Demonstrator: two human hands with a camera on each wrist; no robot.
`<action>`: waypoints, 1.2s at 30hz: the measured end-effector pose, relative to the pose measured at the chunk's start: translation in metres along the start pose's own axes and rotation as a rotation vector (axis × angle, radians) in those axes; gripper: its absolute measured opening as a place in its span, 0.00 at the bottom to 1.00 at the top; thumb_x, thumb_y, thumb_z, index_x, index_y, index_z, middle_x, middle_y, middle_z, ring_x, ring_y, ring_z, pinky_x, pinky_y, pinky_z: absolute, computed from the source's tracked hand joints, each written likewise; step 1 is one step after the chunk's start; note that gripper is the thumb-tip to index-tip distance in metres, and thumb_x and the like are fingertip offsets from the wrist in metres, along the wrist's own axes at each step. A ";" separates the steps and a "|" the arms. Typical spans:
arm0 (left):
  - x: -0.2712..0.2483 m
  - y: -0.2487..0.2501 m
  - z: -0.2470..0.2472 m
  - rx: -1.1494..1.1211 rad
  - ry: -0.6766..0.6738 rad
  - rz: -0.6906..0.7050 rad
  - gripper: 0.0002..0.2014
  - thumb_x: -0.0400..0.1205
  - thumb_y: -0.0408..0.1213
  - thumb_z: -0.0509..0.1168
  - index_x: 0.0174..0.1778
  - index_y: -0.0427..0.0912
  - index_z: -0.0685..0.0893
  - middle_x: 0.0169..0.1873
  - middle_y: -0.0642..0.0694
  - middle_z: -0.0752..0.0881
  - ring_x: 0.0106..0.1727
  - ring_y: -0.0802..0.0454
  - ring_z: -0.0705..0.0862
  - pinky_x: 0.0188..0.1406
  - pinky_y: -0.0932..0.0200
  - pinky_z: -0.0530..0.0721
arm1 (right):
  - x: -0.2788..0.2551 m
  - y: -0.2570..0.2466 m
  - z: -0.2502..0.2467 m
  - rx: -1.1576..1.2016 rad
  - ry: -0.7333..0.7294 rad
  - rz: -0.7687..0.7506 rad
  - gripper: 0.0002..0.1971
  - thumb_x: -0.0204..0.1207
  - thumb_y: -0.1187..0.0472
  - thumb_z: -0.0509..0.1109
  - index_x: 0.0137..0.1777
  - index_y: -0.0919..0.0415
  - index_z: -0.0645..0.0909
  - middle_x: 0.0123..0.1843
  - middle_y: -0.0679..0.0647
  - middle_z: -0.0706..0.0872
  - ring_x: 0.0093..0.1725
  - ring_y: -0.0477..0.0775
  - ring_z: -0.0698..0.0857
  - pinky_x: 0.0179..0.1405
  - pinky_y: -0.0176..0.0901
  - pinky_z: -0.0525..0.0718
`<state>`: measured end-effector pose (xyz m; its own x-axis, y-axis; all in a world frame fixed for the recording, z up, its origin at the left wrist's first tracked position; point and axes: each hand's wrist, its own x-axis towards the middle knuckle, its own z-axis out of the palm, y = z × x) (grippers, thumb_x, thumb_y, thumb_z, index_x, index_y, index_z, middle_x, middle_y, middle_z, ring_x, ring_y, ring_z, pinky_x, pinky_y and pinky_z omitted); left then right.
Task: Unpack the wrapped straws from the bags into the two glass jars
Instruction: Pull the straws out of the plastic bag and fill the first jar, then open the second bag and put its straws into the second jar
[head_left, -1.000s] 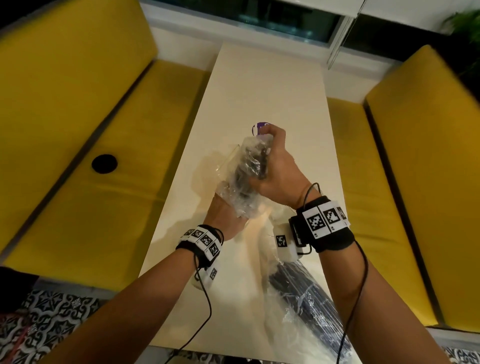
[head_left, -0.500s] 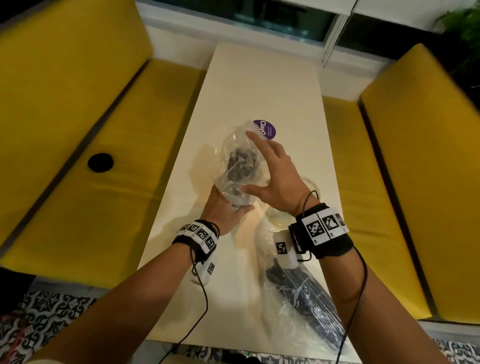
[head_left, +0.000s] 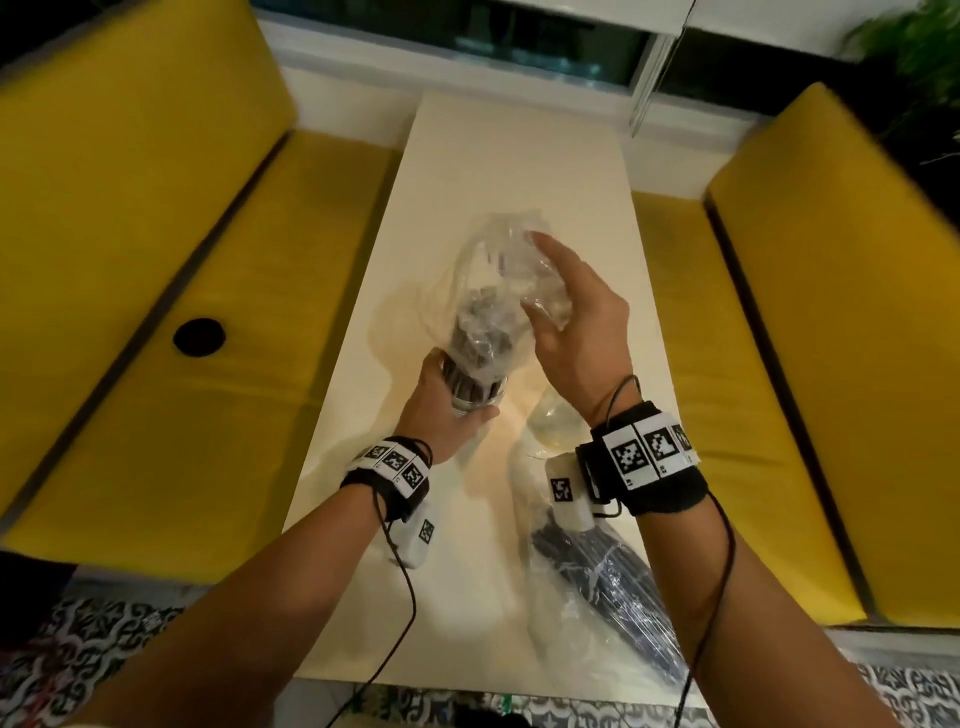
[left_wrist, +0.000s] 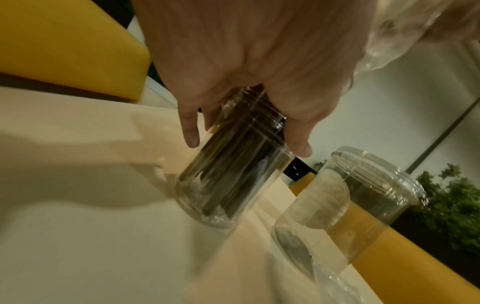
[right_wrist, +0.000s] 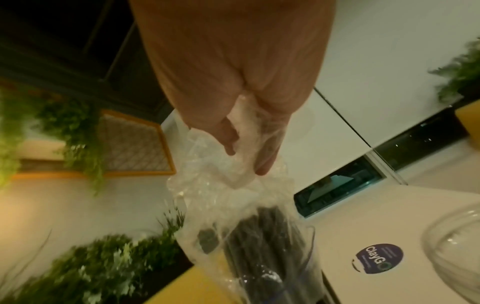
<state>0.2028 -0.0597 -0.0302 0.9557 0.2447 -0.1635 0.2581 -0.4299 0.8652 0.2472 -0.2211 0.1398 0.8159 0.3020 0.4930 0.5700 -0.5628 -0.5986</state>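
Head view shows the left hand (head_left: 447, 410) wrapped around a glass jar (head_left: 475, 387) near its mouth, fingers (left_wrist: 191, 131) and thumb curled against the glass. The hold looks meant to steady the jar and keep it from tipping while the plastic is drawn off. A bundle of dark wrapped straws (head_left: 480, 327) stands inside it, their tops poking well above the rim and covered by the clear bag (head_left: 498, 265). The jar is tilted in the left wrist view; whether its base touches the pale surface (head_left: 519, 156) I cannot tell.

The right hand (head_left: 576, 322) is raised beside the bundle with a loose fold of that bag pinched between thumb and fingers, the other fingers fairly straight. Holding the film high seems intended to peel it upward off the straws so they stay in the jar.

A 2nd jar (left_wrist: 350, 197) stands just beside the 1st, apparently empty, probably kept close for the next load. That load is likely the 2nd bag of straws (head_left: 608, 587), lying unopened on the near edge of the surface under the right wrist.
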 end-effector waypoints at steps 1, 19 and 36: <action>0.001 0.000 -0.002 -0.015 0.007 -0.003 0.54 0.68 0.56 0.86 0.85 0.49 0.62 0.78 0.48 0.80 0.75 0.45 0.84 0.76 0.45 0.85 | 0.002 -0.003 -0.005 0.024 0.052 -0.004 0.32 0.76 0.71 0.77 0.80 0.56 0.79 0.68 0.58 0.89 0.61 0.46 0.85 0.63 0.12 0.70; -0.038 0.009 -0.045 -0.025 0.175 0.001 0.44 0.75 0.40 0.82 0.85 0.40 0.70 0.78 0.39 0.75 0.76 0.44 0.79 0.77 0.39 0.84 | -0.064 -0.054 -0.029 0.314 0.415 -0.124 0.08 0.70 0.76 0.63 0.48 0.73 0.79 0.38 0.59 0.82 0.35 0.55 0.79 0.33 0.52 0.78; -0.129 -0.069 -0.017 0.104 -0.054 0.139 0.14 0.89 0.43 0.71 0.71 0.56 0.87 0.66 0.54 0.88 0.64 0.57 0.87 0.65 0.52 0.89 | -0.213 0.015 0.088 0.244 -0.576 0.421 0.34 0.73 0.63 0.65 0.81 0.63 0.64 0.73 0.58 0.77 0.71 0.56 0.78 0.72 0.50 0.79</action>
<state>0.0588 -0.0468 -0.0611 0.9887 0.1308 -0.0730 0.1331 -0.5448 0.8279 0.0907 -0.2263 -0.0292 0.8529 0.4915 -0.1761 0.1496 -0.5532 -0.8195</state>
